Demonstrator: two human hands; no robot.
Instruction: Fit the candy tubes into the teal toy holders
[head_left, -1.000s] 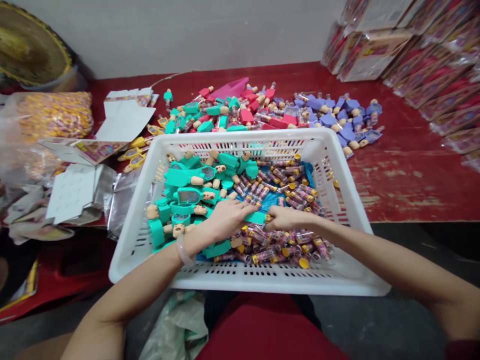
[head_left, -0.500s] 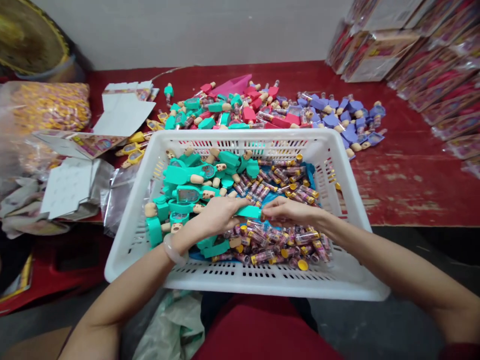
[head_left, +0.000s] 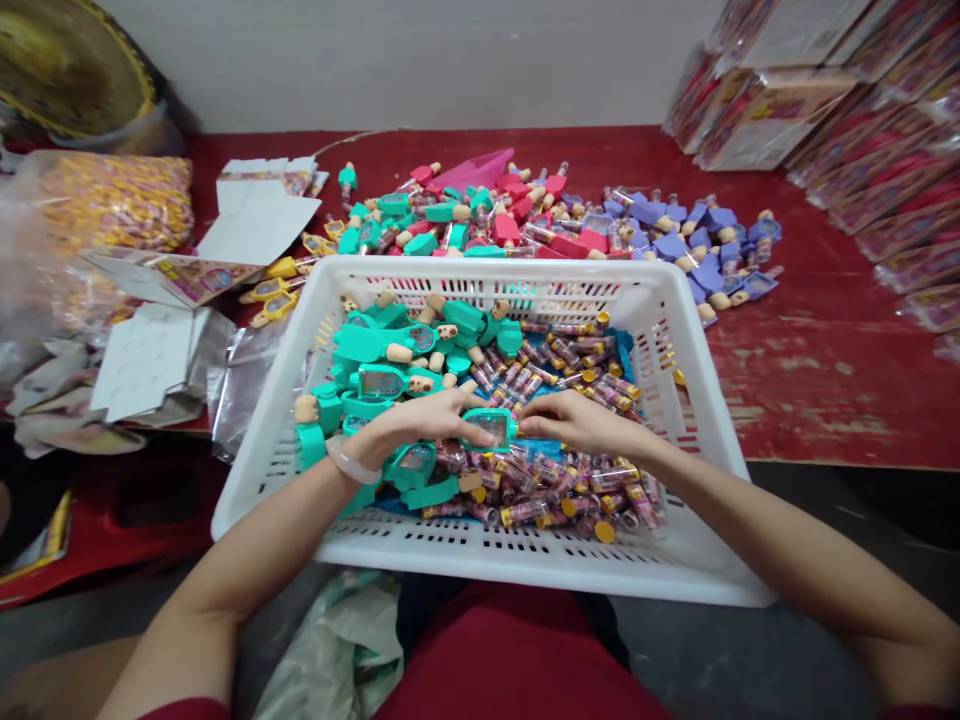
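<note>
Over the middle of the basket, my left hand (head_left: pixel 442 415) is closed on a teal plastic toy (head_left: pixel 487 429) with a clear window facing up. My right hand (head_left: pixel 574 422) pinches at the toy's right end; its fingers hide what they hold there. More teal toys (head_left: pixel 367 342) with beige knobs lie heaped on the left side of the white basket (head_left: pixel 525 570). Small clear tubes (head_left: pixel 525 510) with yellow caps and printed pink wraps fill the right side, on a blue sheet.
Behind the basket, a pile of red toys (head_left: pixel 506 228) and purple toys (head_left: pixel 705 270) covers part of the red table (head_left: pixel 810 390). Wrapped packages (head_left: pixel 780 105) stand stacked at right. Folded cards (head_left: pixel 255 225) and a bag of yellow pieces (head_left: pixel 116 205) lie at left.
The teal toy has been turned, so its clear window now shows instead of its plain side. Both hands stay close together over the basket. The view has shifted slightly.
</note>
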